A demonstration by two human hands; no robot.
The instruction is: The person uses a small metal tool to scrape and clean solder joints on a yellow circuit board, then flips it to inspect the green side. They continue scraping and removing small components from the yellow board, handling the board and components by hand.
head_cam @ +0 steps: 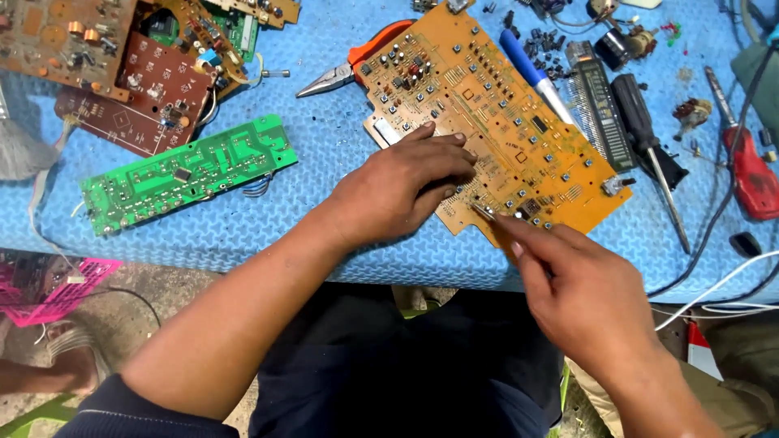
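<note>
Left hand: the left hand lies palm down, fingers stretched and close together, pressing flat on the near-left part of the large orange-yellow printed circuit board; it grips nothing.
Right hand: the right hand comes in from 5 o'clock, thumb and forefinger pinched on a thin silvery metal tool whose tip touches the board's near edge.
Board: it lies tilted on the blue textured foam mat, at the centre of the view, studded with small black and silver parts.
Tool tip: just beside the left fingertips, at their 5 o'clock.
At 10 o'clock of the board: orange-handled long-nose pliers, partly tucked under the board's edge.
At 9 o'clock: a long green circuit board, well apart from the hands.
At 10 to 11 o'clock, far: a heap of brown circuit boards.
At 1 o'clock: a blue-and-white pen touching the board's far edge.
At 3 o'clock: a black-handled screwdriver, beside a dark narrow display strip.
Far right: a red-handled tool.
At 8 o'clock, below the mat: a pink plastic basket.
</note>
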